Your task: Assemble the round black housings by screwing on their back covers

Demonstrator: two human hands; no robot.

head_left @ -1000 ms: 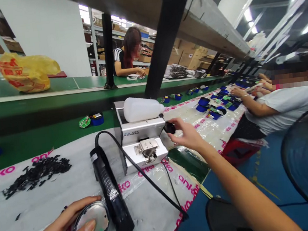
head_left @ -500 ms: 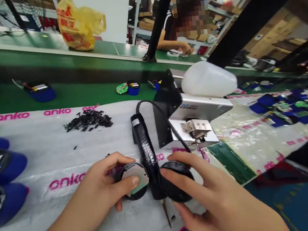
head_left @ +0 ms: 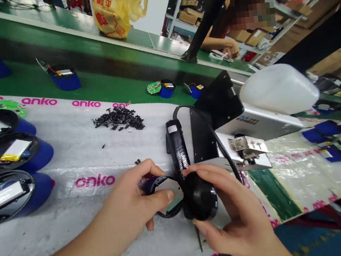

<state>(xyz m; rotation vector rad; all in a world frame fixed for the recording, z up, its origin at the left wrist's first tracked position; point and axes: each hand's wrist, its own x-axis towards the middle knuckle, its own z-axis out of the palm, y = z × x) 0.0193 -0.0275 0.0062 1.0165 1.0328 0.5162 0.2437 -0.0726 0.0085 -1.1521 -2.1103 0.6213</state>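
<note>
My left hand [head_left: 143, 195] is closed around a round dark housing [head_left: 178, 193], its thumb pressed on the pale flat plate inside the rim. A round black cap [head_left: 200, 196] with white lettering on its edge sits between the thumb and fingers of my right hand [head_left: 240, 210]. The cap is close beside the housing; whether they touch I cannot tell. Behind both parts lies a black electric screwdriver [head_left: 177, 143], its thin bit [head_left: 199, 237] pointing toward me and its middle partly hidden by the parts.
Blue housings with batteries [head_left: 38, 153] line the left side. A heap of small black parts [head_left: 118, 118] lies on the white sheet. A metal screw feeder [head_left: 259, 122] carrying a white plastic bottle [head_left: 278, 89] stands at right. Across the bench, a person's hand [head_left: 231, 49] works.
My right hand has turned the black cap, so its lettered edge now shows. The view has shifted, carrying the bench things rightward. The left hand keeps its hold on the housing.
</note>
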